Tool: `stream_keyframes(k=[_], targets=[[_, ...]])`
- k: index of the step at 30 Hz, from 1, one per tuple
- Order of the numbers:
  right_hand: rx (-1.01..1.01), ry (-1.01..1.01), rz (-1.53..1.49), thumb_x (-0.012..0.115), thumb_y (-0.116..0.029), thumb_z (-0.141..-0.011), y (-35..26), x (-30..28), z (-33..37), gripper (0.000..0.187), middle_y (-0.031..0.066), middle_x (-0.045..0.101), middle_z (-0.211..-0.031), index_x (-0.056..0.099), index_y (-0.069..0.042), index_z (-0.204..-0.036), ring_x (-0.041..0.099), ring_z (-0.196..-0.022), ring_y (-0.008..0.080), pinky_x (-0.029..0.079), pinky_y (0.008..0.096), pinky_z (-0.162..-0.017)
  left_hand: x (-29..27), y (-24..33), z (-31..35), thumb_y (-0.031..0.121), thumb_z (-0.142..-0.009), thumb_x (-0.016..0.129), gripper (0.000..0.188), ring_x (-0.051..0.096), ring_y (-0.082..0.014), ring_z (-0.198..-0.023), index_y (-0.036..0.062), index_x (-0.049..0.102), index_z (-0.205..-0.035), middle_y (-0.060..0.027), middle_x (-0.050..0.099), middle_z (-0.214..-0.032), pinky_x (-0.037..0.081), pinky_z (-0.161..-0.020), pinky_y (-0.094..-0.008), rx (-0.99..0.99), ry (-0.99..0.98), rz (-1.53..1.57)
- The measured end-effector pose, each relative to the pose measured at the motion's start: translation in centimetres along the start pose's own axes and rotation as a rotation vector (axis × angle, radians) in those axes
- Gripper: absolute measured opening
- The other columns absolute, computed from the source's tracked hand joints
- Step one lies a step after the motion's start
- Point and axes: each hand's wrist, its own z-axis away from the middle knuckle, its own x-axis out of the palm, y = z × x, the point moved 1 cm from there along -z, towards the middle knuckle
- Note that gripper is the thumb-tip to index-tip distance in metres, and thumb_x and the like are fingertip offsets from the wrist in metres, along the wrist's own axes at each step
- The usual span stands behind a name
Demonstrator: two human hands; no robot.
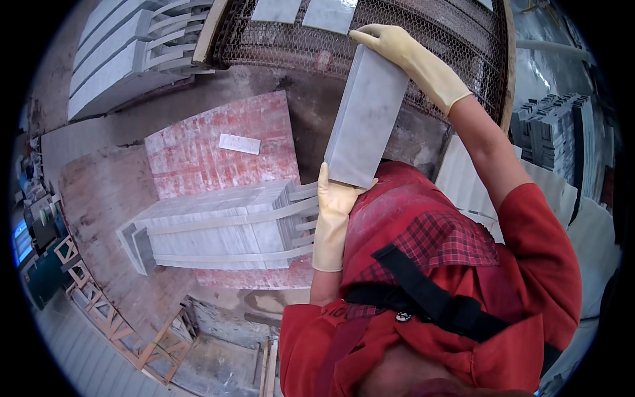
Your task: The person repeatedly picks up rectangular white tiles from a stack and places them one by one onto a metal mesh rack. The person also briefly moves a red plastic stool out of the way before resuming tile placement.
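Grey stone tiles (pixel 367 112) are held beside a mesh conveyor (pixel 268 49), gloved right hand (pixel 389 44) half-closed on the conveyor-side end, gloved left hand (pixel 338 198) clasping the farther end.

A red-streaked board (pixel 198 155) carries strapped slabs (pixel 211 240) and a white strip (pixel 239 143) — the mesh belt (pixel 284 53), pale tiles (pixel 329 14).

Left hand (pixel 339 197) and right hand (pixel 389 42), as I see them from here: pale yellow, gloved. Held stone (pixel 367 119): light grey, faint cloudy veining. Board (pixel 192 145): red, smeared and streaked white. Bundle (pixel 211 241): whitish grey; straps (pixel 231 220) off-white. Mesh (pixel 278 47): brown, honeycomb pattern. Sleeve (pixel 536 225): plain red. Plaid cloth (pixel 433 238): dark red-and-black checks.
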Motion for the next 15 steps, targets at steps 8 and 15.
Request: stream_keyframes(k=[8,15], targets=[[-0.045,-0.001,-0.009,0.056,-0.065,-0.097,0.3,-0.7,-0.2,0.064,0.0158,0.075,-0.124,0.073,-0.016,-0.132,0.070,-0.117,0.0359,0.051,0.0426,-0.105,2.1,-0.5,0.0,0.051,-0.086,0.076,0.081,0.047,-0.0424,-0.143,0.0177,0.048,-0.155,-0.0141,0.049,-0.158,0.040,-0.108,-0.0738,0.061,0.143,-0.088],[-0.140,0.351,-0.335,0.059,-0.047,-0.103,0.6,-2.9,3.8,0.046,0.0112,0.074,-0.129,0.072,-0.016,-0.134,0.071,-0.116,0.0252,0.052,0.0342,-0.102,3.1,-0.4,-0.2,0.031,-0.082,0.079,0.083,0.050,-0.0425,-0.141,0.0098,0.046,-0.154,-0.0166,0.051,-0.156,0.044,-0.109,-0.0684,0.033,0.189,-0.039]])
